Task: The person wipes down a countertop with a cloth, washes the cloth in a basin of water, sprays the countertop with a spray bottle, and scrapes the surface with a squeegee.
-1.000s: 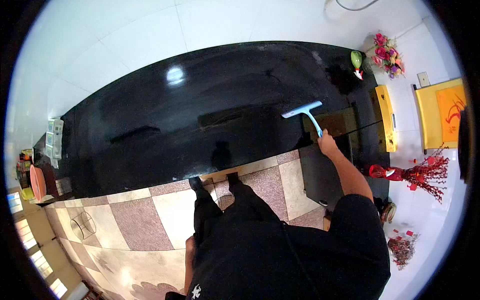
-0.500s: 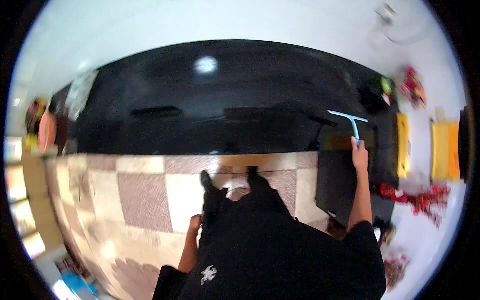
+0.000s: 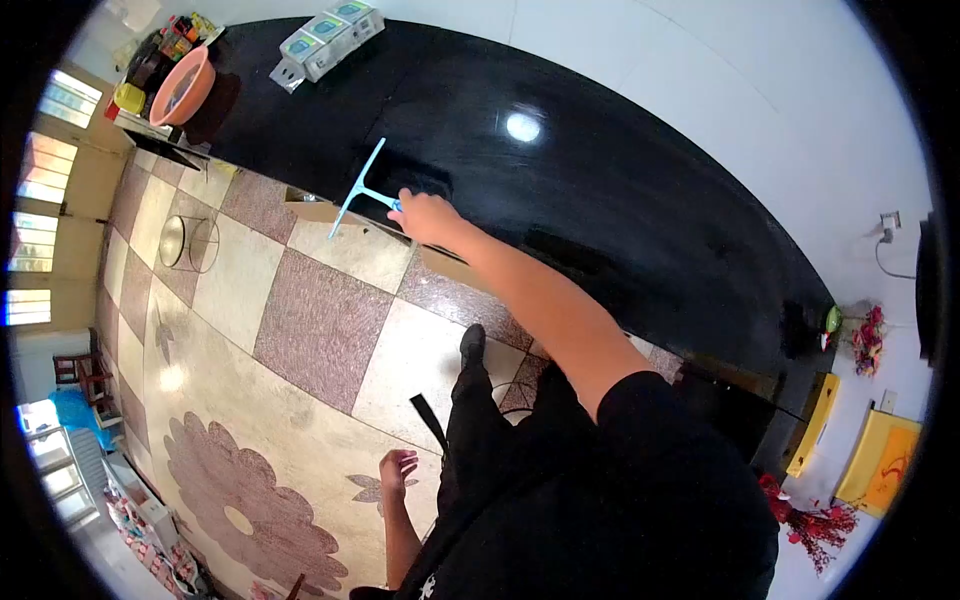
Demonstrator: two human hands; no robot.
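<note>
My right hand [image 3: 428, 217] is closed around the handle of a light blue squeegee [image 3: 362, 188]. The squeegee's long blade crosses the front edge of the glossy black countertop [image 3: 620, 190], one end above the top and the other beyond the edge, over the floor. Whether the blade touches the surface I cannot tell. My left hand [image 3: 397, 468] hangs low at my side above the tiled floor, its fingers loosely curled and apart, with nothing in it.
Plastic-wrapped packs [image 3: 330, 42] lie at the counter's back left. Beyond them stands a pink basin [image 3: 184, 86] beside bottles. An open cardboard box [image 3: 318, 207] is under the front edge. A round wire-framed stand [image 3: 175, 240] is on the floor. Red flowers [image 3: 815, 522] are at right.
My right hand has swept the squeegee from the counter's right end leftward to the front edge. The view has turned left, bringing the packs and basin into clearer sight.
</note>
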